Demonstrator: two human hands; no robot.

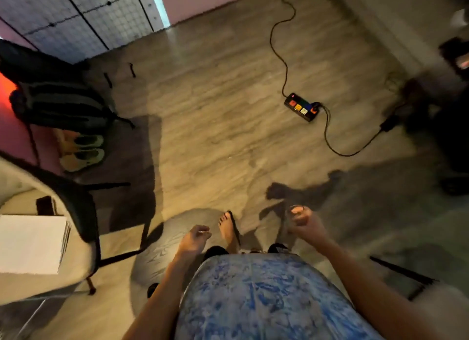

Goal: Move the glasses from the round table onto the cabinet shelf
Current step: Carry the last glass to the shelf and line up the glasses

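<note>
Clear glass (296,214) sits upright gripped in your right hand (305,224), left hand (194,238) loosely curled, empty, no shelf visible yet.

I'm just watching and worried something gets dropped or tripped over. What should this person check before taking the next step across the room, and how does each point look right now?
1. Glass secure in the right hand: ok, fingers wrap around it, though the picture is blurred.
2. Left hand free for balance: cannot tell, it is loosely curled and anything in it is hidden.
3. Power strip and its cable on the floor: not ok, they lie ahead and to the right, a trip risk.
4. Floor directly ahead of the foot: ok, bare wood.
5. Chair on the left: ok, off to the side.
6. Cabinet shelf in sight: cannot tell, none is recognisable.
</note>
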